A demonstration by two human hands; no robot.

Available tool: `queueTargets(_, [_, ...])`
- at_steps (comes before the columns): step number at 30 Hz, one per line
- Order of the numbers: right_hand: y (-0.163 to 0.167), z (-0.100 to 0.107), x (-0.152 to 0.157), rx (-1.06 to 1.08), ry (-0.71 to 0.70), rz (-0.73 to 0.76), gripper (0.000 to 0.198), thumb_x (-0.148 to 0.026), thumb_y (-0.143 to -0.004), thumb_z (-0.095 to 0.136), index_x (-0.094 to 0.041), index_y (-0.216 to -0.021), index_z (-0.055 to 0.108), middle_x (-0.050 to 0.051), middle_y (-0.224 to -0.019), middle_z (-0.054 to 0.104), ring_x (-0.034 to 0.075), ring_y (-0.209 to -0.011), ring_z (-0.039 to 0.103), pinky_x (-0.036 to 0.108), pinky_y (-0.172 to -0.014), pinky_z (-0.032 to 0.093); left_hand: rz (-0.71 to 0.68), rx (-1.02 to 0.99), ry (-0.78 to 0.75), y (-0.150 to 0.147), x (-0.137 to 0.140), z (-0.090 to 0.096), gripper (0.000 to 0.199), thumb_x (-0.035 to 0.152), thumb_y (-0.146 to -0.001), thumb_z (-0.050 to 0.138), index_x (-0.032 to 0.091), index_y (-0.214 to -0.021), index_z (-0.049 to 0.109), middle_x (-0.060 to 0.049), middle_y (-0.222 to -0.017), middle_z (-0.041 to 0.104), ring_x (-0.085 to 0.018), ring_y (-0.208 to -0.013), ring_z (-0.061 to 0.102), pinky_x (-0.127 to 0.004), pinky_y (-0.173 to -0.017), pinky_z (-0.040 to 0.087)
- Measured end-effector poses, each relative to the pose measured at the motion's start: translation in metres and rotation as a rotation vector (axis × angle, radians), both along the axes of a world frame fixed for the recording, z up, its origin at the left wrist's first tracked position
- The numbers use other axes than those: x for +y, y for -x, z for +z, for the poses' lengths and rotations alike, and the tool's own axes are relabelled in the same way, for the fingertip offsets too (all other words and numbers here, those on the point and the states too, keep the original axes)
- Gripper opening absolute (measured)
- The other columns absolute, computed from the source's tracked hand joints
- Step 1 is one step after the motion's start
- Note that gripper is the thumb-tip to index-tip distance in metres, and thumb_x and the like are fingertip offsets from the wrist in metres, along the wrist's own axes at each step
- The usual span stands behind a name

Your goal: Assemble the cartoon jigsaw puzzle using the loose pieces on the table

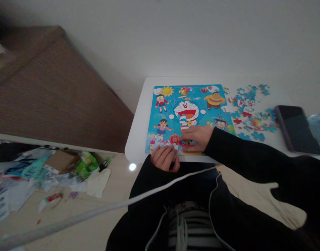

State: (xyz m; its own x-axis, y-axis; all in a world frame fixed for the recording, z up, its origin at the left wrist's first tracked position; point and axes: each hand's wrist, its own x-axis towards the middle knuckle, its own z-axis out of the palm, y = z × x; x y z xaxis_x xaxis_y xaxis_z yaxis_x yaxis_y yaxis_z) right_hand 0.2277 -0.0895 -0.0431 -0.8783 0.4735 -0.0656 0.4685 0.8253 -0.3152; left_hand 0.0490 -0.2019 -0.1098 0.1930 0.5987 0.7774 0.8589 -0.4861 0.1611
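Note:
A blue cartoon jigsaw puzzle lies on a small white table, with a round-faced cat figure in the middle and smaller characters around it. My right hand reaches over its lower middle. Its thumb and fingers close around a colourful puzzle piece at the board's surface, partly hidden by the fingers. My left hand rests at the board's near edge, just left of the right hand, fingers laid out side by side. Loose puzzle pieces are scattered to the right of the board.
A dark phone lies at the table's right, beside a clear plastic object. A brown wooden cabinet stands at left. Bags and papers litter the floor below it. A pale cord crosses in front of my body.

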Motion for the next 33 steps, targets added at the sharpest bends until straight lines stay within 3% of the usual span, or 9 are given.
queueTargets(6, [-0.003,-0.008,-0.008,0.199,-0.018,0.031,0.024,-0.026,-0.086,0.058,-0.021,-0.107,0.067,0.005,-0.092,0.069,0.016,-0.085,0.062,0.026,-0.074,0.047,0.005,-0.09,-0.121,-0.013,-0.003,-0.007,0.017,0.024,-0.081,0.051,0.017,-0.084,0.067,-0.004,-0.081,0.074,-0.017,-0.074,0.067,-0.033,-0.089,0.047])
queueTargets(13, [0.006,-0.031,0.005,0.277,-0.055,0.128,0.019,-0.013,-0.079,0.059,-0.021,-0.092,0.07,0.002,-0.095,0.072,0.016,-0.088,0.063,0.028,-0.077,0.048,-0.078,-0.118,-0.138,-0.016,-0.004,-0.009,0.019,0.023,-0.082,0.049,0.016,-0.086,0.066,-0.004,-0.081,0.074,-0.017,-0.081,0.07,-0.03,-0.087,0.05])
queueTargets(19, [0.005,-0.04,0.006,0.338,-0.105,0.185,0.02,-0.014,-0.082,0.056,-0.021,-0.092,0.071,0.001,-0.096,0.073,0.015,-0.09,0.063,0.029,-0.083,0.049,-0.104,-0.105,-0.104,-0.016,-0.006,-0.007,0.02,0.021,-0.081,0.051,0.013,-0.09,0.066,-0.007,-0.086,0.074,-0.017,-0.083,0.07,-0.028,-0.084,0.053])
queueTargets(26, [-0.006,-0.029,-0.006,0.305,-0.241,0.198,0.023,-0.024,-0.091,0.053,-0.019,-0.108,0.068,0.002,-0.105,0.071,0.018,-0.102,0.06,0.029,-0.087,0.051,-0.099,-0.08,-0.085,-0.013,-0.004,-0.008,0.022,0.02,-0.081,0.05,0.014,-0.094,0.066,-0.008,-0.087,0.073,-0.018,-0.08,0.07,-0.03,-0.082,0.055])
queueTargets(29, [-0.009,-0.018,-0.017,0.233,-0.342,0.239,0.026,-0.018,-0.094,0.047,-0.015,-0.11,0.066,0.005,-0.108,0.07,0.018,-0.107,0.058,0.029,-0.089,0.051,-0.092,-0.069,-0.074,-0.012,-0.004,-0.008,0.024,0.02,-0.081,0.049,0.013,-0.096,0.066,-0.008,-0.086,0.073,-0.018,-0.078,0.07,-0.029,-0.078,0.056])
queueTargets(33, [-0.005,-0.007,-0.03,0.153,-0.46,0.241,0.029,-0.011,-0.095,0.041,-0.012,-0.107,0.067,0.008,-0.108,0.069,0.017,-0.101,0.061,0.028,-0.078,0.055,-0.103,-0.039,-0.012,-0.012,-0.003,-0.005,0.025,0.02,-0.082,0.048,0.013,-0.098,0.065,-0.008,-0.088,0.072,-0.017,-0.079,0.069,-0.028,-0.077,0.056])
